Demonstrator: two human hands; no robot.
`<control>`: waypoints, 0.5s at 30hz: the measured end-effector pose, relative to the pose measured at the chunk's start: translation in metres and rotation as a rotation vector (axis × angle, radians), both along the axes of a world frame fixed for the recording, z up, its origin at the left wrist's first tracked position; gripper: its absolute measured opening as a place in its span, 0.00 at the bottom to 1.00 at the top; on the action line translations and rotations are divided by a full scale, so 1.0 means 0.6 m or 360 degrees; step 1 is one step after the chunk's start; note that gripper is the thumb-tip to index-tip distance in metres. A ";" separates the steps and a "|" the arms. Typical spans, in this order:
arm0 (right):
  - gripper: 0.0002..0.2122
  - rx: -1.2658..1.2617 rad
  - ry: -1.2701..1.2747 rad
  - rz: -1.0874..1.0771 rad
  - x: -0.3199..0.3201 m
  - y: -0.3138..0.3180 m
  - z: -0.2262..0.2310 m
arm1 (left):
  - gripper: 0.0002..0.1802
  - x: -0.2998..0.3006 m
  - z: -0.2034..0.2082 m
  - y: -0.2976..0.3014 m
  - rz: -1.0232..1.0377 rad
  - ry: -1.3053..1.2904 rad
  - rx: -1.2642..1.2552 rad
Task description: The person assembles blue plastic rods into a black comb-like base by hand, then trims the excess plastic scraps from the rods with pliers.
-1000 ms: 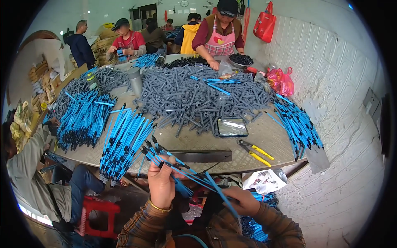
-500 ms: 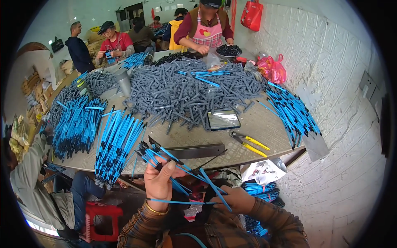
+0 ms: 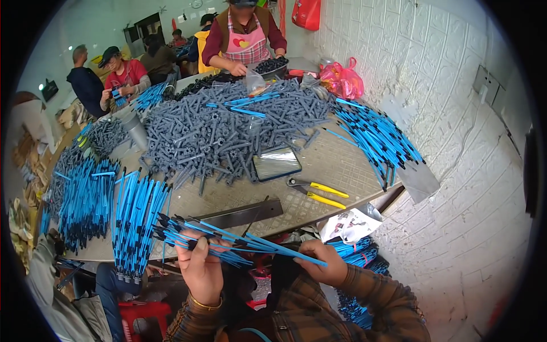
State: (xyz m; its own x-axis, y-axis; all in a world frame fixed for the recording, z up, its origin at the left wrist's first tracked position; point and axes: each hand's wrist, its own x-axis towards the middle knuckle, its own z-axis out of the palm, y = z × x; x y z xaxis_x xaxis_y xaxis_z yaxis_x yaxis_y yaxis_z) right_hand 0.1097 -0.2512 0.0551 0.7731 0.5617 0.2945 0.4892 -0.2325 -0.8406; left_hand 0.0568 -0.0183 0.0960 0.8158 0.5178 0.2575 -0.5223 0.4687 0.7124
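Observation:
My left hand (image 3: pixel 200 272) grips a fanned bunch of thin blue rods with black tips (image 3: pixel 188 235) just below the table's near edge. My right hand (image 3: pixel 323 263) pinches the other end of one long blue rod (image 3: pixel 273 246) that runs from the bunch toward it. Both hands hover over my lap. A big heap of grey plastic tubes (image 3: pixel 228 134) covers the middle of the round table (image 3: pixel 330 165). A row of finished blue rods (image 3: pixel 134 219) lies at the table's near left.
Yellow-handled pliers (image 3: pixel 319 192), a dark phone-like slab (image 3: pixel 276 164) and a flat dark metal bar (image 3: pixel 242 213) lie near the front edge. More blue rods (image 3: pixel 379 139) lie at right by the white brick wall. A person in a checked apron (image 3: pixel 245 40) works across the table; others sit at left.
The bunch in my left hand has tilted flatter and spread out. My right hand has slid rightward along one rod, drawing it out level. The view has shifted slightly.

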 end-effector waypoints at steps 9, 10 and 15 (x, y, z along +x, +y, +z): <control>0.10 -0.0246 0.0134 0.0232 0.107 -0.033 0.012 | 0.09 -0.019 0.006 0.019 -0.0480 -0.0149 -0.0144; 0.09 -0.0204 0.0153 0.0114 0.138 -0.039 0.008 | 0.10 -0.026 0.016 0.017 -0.0500 -0.0101 -0.0161; 0.16 -0.0951 -0.1143 -0.1321 0.364 -0.163 0.046 | 0.07 -0.047 0.024 0.024 -0.0977 -0.0014 -0.0056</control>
